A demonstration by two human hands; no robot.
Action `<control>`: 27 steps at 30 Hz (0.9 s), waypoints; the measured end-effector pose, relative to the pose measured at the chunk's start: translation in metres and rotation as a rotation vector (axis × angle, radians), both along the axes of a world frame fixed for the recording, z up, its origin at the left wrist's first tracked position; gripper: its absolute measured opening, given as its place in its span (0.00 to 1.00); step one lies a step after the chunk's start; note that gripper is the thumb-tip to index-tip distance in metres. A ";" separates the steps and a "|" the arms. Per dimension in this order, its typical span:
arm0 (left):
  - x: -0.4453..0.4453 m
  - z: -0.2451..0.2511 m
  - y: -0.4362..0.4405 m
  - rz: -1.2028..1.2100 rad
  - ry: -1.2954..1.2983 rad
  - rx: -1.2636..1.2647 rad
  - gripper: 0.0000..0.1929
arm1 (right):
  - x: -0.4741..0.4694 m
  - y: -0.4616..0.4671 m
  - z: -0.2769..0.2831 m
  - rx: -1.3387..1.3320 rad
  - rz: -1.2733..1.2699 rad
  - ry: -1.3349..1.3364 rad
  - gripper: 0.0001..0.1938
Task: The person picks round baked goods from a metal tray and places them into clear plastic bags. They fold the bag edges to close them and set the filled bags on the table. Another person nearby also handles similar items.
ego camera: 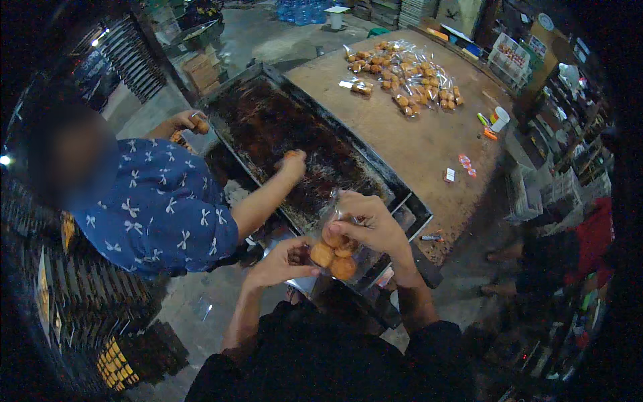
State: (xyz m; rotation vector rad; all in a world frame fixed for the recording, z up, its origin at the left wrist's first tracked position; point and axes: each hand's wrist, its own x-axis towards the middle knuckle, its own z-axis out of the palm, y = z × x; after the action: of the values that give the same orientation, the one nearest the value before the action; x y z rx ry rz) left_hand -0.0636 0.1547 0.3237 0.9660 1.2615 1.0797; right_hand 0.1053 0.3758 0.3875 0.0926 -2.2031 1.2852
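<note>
A clear plastic bag of several round golden-brown baked buns (pixel 342 268) is between my hands, in front of my body. My right hand (pixel 365 221) grips its upper part, thumb pressed on the film. At the bag's left side is my left hand (pixel 284 264), its fingers curled at the edge; how firmly it holds is unclear. Beyond the bag lies a large dark metal tray (pixel 281 115) with a worn, raised rim. Many similar filled bags (pixel 412 75) are heaped on the brown tabletop (pixel 326 75) farther back.
A co-worker in a blue patterned shirt (pixel 161 201) stands at left, one hand over the tray, the other holding buns. Stacked dark trays (pixel 90 291) stand lower left. A white tub (pixel 499 119), markers (pixel 490 133) and small packets (pixel 449 175) lie on the table. Another person is at right.
</note>
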 end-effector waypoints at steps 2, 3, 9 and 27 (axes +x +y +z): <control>0.005 -0.005 0.002 0.062 -0.129 -0.058 0.32 | 0.006 0.003 0.014 0.136 -0.042 -0.046 0.08; 0.008 -0.007 0.003 0.088 -0.087 0.024 0.32 | 0.005 0.003 0.019 0.076 -0.003 -0.050 0.08; 0.023 -0.004 0.004 0.152 -0.289 -0.038 0.40 | 0.006 0.001 0.033 0.080 0.063 -0.131 0.11; 0.030 -0.012 -0.007 0.244 -0.215 0.098 0.27 | -0.001 -0.012 0.006 0.035 0.220 -0.220 0.16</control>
State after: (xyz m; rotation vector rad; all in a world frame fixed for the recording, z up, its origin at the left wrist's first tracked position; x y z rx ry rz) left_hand -0.0340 0.1475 0.3120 0.7571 1.1775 1.4081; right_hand 0.1041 0.3637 0.3939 0.2215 -2.4584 1.4342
